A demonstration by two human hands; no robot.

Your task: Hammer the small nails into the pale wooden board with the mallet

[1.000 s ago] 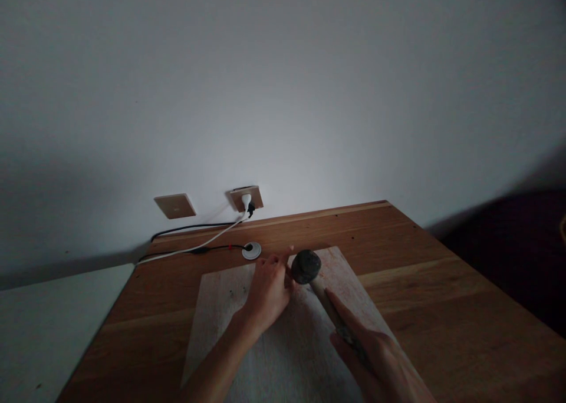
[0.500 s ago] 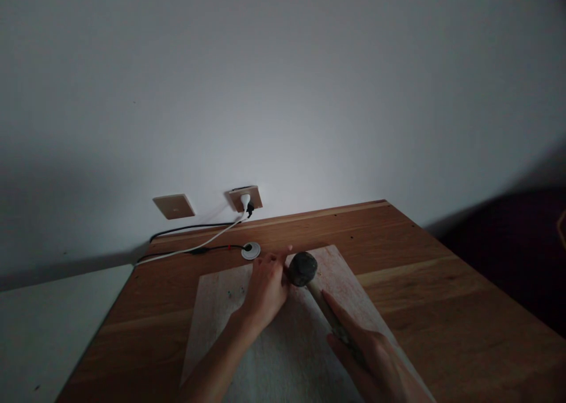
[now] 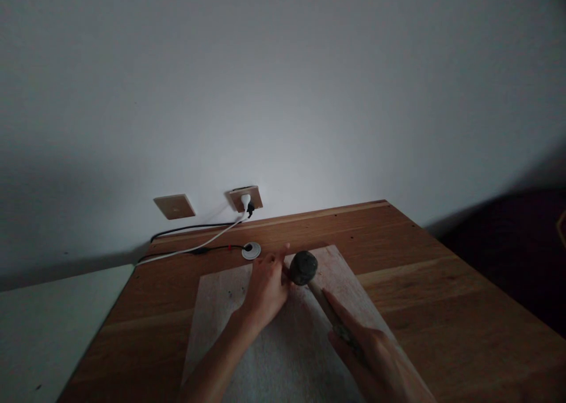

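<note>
My right hand [image 3: 369,353] is wrapped round the handle of a mallet [image 3: 304,268] with a rounded dark head. The mallet head is over the far part of a pale wooden board [image 3: 287,356], close beside the fingers of my left hand [image 3: 267,279]. My left hand is at the board's far edge, its thumb and fingers drawn together and one finger raised. Whatever the left fingers pinch, if anything, is hidden by the hand and the mallet head. Small dark bits [image 3: 230,294] show on the board left of that hand.
The board lies on a brown wooden tabletop [image 3: 420,297] against a pale wall [image 3: 331,96]. A plugged wall socket [image 3: 256,198], black and white cables [image 3: 190,250] and a round cable grommet [image 3: 252,251] are at the back. A white surface [image 3: 48,326] adjoins at left.
The mallet head has shifted very slightly, and the raised finger of my left hand has moved a little to the left and up. Both hands otherwise stay in place.
</note>
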